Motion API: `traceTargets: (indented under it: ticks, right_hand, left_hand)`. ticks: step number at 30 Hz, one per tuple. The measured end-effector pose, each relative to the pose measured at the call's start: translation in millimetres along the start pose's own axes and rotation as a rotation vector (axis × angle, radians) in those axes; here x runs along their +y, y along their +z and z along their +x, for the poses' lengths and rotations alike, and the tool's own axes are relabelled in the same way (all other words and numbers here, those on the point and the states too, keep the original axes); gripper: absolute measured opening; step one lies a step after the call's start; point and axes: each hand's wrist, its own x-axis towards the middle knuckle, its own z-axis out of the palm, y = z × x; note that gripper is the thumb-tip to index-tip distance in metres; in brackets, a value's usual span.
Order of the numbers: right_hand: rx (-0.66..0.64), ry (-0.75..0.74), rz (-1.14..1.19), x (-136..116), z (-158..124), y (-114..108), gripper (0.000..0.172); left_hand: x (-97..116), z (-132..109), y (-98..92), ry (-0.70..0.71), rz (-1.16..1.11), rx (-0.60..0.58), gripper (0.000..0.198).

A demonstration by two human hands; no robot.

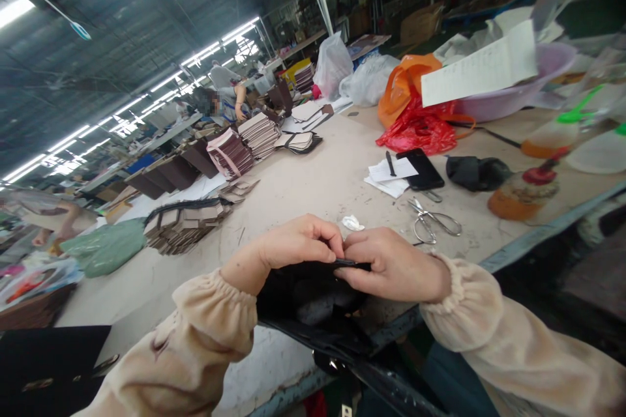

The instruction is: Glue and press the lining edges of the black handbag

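Observation:
A black bag (300, 293) leans over the table's front edge, its opening facing up toward me and its inside dark. My left hand (296, 244) pinches the bag's top edge between thumb and fingers. Close beside it, my right hand (391, 267) is closed on the same edge, thumb below and fingers above. A thin black fold shows between the two hands. From the bag's near side a black strap (391, 384) with metal fittings hangs down. Just beyond my fingertips lies a crumpled white scrap (353, 223).
Scissors (430, 221), a black phone (420, 168) and a bottle of orange liquid (521, 199) lie to the right. Behind are a red plastic bag (415, 133) and a purple basin (518, 94). Stacked brown pieces (188, 225) stand left. Co-workers are farther back.

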Motion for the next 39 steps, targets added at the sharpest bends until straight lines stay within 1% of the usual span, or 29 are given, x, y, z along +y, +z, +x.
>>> traceTargets:
  ticks: [3,6,9,13,18,20,24,28,30,33,36,39]
  right_hand:
    - [0.002,-0.003,0.001,0,0,0,0.017]
    - [0.008,-0.008,0.006,1,0,-1,0.017]
    - [0.018,-0.003,0.0,2,1,0,0.019]
    - [0.02,-0.006,-0.001,3,0,0,0.021]
    - [0.005,0.0,0.016,6,-1,-1,0.023]
    - [0.009,0.01,0.022,6,0,-2,0.023]
    - [0.018,0.024,0.023,8,2,-3,0.024]
    - [0.034,0.042,0.017,9,2,-3,0.024]
    - [0.05,0.054,0.012,9,2,-2,0.024]
    - [0.055,0.062,0.01,9,3,-3,0.024]
    - [0.047,0.057,0.02,8,3,-3,0.024]
    - [0.043,0.063,0.02,8,2,-4,0.023]
  left_hand:
    - [-3,-1,-0.6,-0.007,-0.059,0.015,0.016]
    - [-4,-2,-1.0,0.032,-0.107,0.023,0.017]
    - [-4,-2,-2.1,0.052,-0.067,0.032,0.017]
    - [-5,-1,-4.8,0.058,0.0,-0.015,0.018]
    - [-4,-2,-6.0,0.07,-0.081,-0.034,0.022]
    - [-4,-2,-5.2,0.06,-0.129,-0.006,0.024]
    - [-4,-2,-2.7,0.015,-0.164,0.087,0.026]
    - [-1,-6,-2.8,0.001,-0.13,0.176,0.02]
    - [2,-11,-4.6,-0.046,-0.043,0.186,0.021]
    - [2,-21,-7.6,-0.115,0.104,0.172,0.027]
    - [-1,-27,-8.1,-0.115,0.086,0.182,0.031]
    - [-4,-25,-5.5,-0.122,0.082,0.214,0.032]
